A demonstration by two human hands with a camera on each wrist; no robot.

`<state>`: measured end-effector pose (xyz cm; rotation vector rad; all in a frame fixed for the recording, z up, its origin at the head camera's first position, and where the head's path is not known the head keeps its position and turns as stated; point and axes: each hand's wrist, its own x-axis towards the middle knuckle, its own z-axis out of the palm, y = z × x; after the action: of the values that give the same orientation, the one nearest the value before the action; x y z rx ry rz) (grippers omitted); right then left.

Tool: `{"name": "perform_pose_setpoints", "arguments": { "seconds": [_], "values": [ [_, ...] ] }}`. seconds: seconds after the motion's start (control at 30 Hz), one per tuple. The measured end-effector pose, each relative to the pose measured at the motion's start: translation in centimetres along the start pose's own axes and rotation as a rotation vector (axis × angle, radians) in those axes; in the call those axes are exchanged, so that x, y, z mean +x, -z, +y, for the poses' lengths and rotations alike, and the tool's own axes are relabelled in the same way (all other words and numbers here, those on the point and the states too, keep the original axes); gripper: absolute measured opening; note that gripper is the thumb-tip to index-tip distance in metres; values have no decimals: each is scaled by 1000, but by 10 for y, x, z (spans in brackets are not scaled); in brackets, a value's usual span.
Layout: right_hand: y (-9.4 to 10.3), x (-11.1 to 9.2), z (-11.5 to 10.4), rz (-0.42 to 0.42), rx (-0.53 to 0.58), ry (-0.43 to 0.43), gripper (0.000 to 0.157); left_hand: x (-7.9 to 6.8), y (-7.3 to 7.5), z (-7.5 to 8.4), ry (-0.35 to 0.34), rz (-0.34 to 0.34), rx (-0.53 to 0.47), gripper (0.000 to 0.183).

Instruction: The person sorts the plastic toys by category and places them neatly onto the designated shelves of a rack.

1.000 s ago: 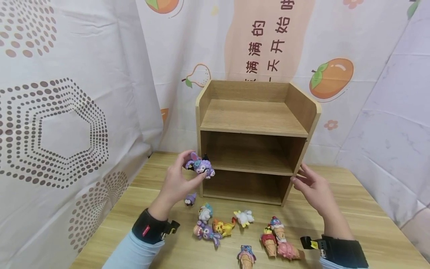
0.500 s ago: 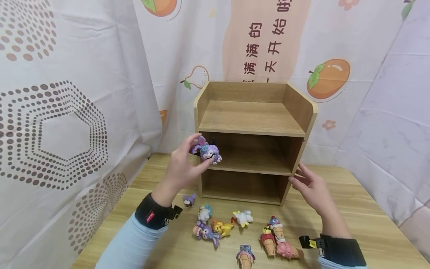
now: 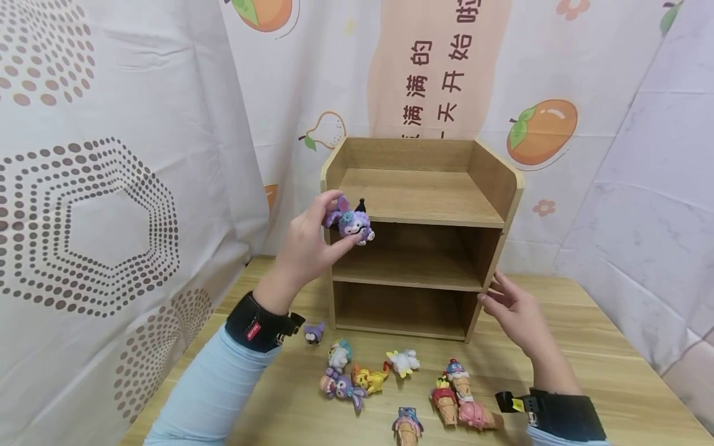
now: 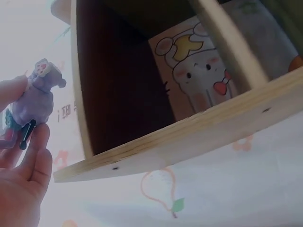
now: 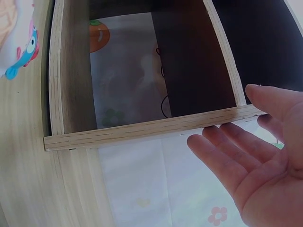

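My left hand [image 3: 307, 241] pinches a purple bunny figurine [image 3: 352, 224] between thumb and fingers. The figurine has long ears, a blue flower and a dark pointed part on top. It is in front of the left side of the wooden shelf [image 3: 418, 286], level with the edge of the top board. In the left wrist view, the figurine [image 4: 35, 101] appears beside the shelf's side panel. My right hand [image 3: 515, 313] rests against the shelf's right side. In the right wrist view its fingers [image 5: 227, 151] lie fairly straight along the outer face, with the thumb at the front edge.
Figurines lie on the wooden table [image 3: 602, 347] before the shelf: a small purple one [image 3: 314, 333], a purple bunny [image 3: 343, 388], a yellow one [image 3: 369, 378], a white one [image 3: 404, 362] and several ice-cream-cone ones, including a red one [image 3: 444, 399]. A printed curtain [image 3: 290, 155] hangs behind.
My left hand has lifted the bunny figurine up and slightly right, from beside the lower shelf to the height of the top board's edge. The right hand stays at the shelf's side.
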<state>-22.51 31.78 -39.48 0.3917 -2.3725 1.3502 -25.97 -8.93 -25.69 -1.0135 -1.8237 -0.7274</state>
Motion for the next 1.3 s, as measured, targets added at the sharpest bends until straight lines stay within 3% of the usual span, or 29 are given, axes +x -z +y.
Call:
{"name": "perform_pose_setpoints", "arguments": {
  "seconds": [0.27,0.63,0.97,1.3],
  "values": [
    [0,0,1,3,-2,13,71,31,10,0,11,-94,45,77],
    [-2,-1,0,3,-2,7,70,61,12,-9,-63,-261,189,71],
    [0,-1,0,12,31,23,70,86,17,-15,53,-443,255,73],
    [-2,0,1,10,12,17,70,97,15,-23,152,-578,304,71]
  ]
}}
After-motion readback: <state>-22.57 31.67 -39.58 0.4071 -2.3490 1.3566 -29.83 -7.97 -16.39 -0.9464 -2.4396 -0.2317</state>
